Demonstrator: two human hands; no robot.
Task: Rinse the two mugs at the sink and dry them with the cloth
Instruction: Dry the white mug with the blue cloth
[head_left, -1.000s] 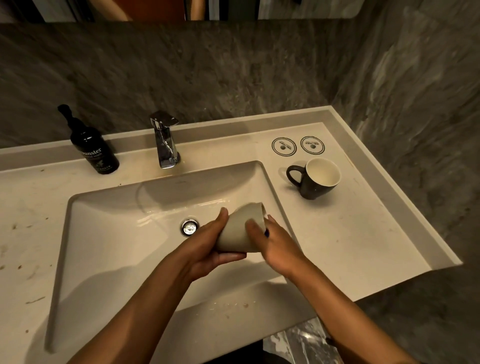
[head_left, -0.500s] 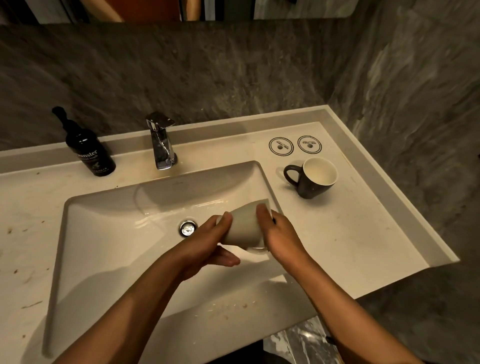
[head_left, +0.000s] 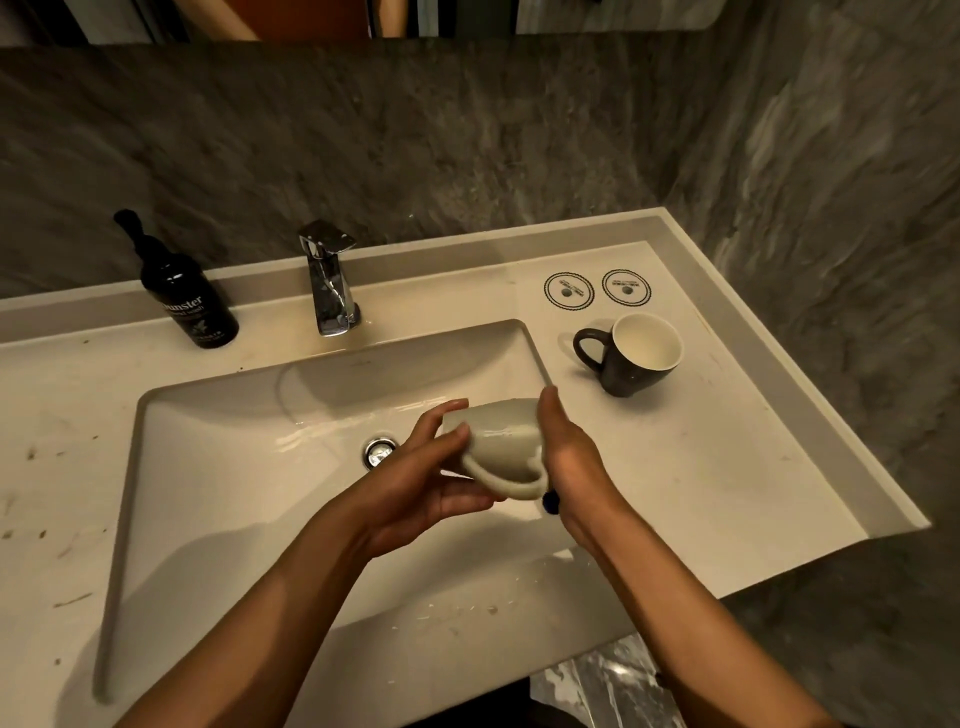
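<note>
Over the sink (head_left: 208, 467), just right of its drain (head_left: 380, 451), a pale mug (head_left: 501, 441) lies on its side, handle toward the viewer. The left hand (head_left: 421, 488) clasps its base end with curled fingers; the right hand (head_left: 569, 457) presses flat against its mouth. A black mug (head_left: 631, 358) stands upright on the counter right of the sink

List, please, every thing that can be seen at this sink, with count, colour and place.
pale grey mug: 1, on its side between both hands, over the basin
dark mug: 1, black with white inside, upright on counter, right of basin
tap: 1, chrome, behind basin
soap bottle: 1, black, counter back left
round stickers: 2, white and black, behind dark mug
basin: 1, white
drain: 1, chrome
left hand: 1, on mug base
right hand: 1, at mug rim
</note>
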